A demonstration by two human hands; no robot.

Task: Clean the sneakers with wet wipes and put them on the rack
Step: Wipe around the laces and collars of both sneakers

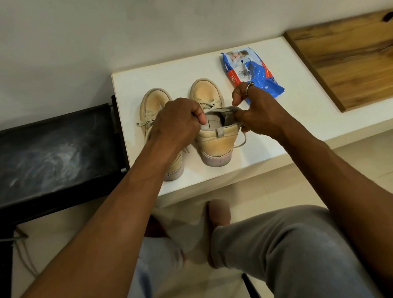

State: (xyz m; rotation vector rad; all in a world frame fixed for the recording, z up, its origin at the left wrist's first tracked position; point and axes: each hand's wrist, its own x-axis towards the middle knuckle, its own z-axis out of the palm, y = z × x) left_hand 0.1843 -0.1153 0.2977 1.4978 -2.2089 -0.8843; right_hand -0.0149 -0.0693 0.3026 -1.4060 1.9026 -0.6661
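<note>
Two beige sneakers stand side by side on the low white table point(270, 136), toes pointing to the wall. My left hand point(178, 121) grips the left edge of the right sneaker's point(207, 93) collar and partly covers the left sneaker point(152, 101). My right hand point(255, 110) pinches the right edge of the same collar, with a loose lace hanging beneath it. A blue wet wipes pack point(251, 69) lies flat just beyond my right hand.
A black rack shelf point(45, 154) stands to the left of the table, lower than its top. A wooden board point(354, 58) lies on the table's right end. My knees in grey trousers point(287, 246) are below, over a pale tiled floor.
</note>
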